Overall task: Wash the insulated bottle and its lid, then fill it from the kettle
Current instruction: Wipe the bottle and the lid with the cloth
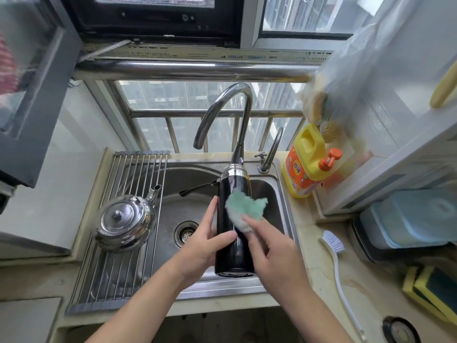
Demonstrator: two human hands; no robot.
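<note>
A black insulated bottle (233, 253) with a steel neck and no lid on it is held over the sink (173, 194), its mouth pointing away towards the tap (222, 105). My left hand (207, 243) grips its left side. My right hand (269, 246) presses a green and white cloth (244, 209) against the bottle's upper right side. A black strap hangs from the bottle's neck to the left. A steel kettle (126, 221) stands on the drying rack left of the sink. A round black lid-like object (399, 330) lies on the counter at the bottom right.
A roll-up drying rack (118, 273) covers the sink's left part. A yellow detergent bottle (306, 159) with an orange pump stands right of the tap. A white dish brush (338, 263), yellow sponges (430, 290) and a blue box (415, 219) lie on the right counter.
</note>
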